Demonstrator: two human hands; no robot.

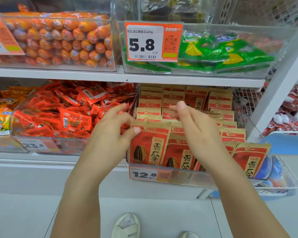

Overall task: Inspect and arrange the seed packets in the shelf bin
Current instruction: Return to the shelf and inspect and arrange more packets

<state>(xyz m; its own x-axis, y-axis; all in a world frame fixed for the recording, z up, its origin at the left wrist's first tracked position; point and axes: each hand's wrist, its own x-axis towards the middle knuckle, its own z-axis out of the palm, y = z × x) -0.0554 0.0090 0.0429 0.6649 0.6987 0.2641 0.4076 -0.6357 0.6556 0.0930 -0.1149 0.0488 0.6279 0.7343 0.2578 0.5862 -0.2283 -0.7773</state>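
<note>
Red-and-tan seed packets (184,107), each printed with a dark sunflower seed and bold characters, stand in rows in a clear bin (179,176) at the lower shelf's right end. The left hand (113,127) pinches the top edge of the front-left packet (149,145) between thumb and fingers. The right hand (191,124) hovers above the front rows, fingers loosely curled, holding nothing. A 12.8 price tag (150,175) marks the bin's front wall.

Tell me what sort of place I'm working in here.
Most likely a shop's snack aisle: price tags hang on clear shelf bins, which are stocked with packaged goods such as seed packets and sausages.
</note>
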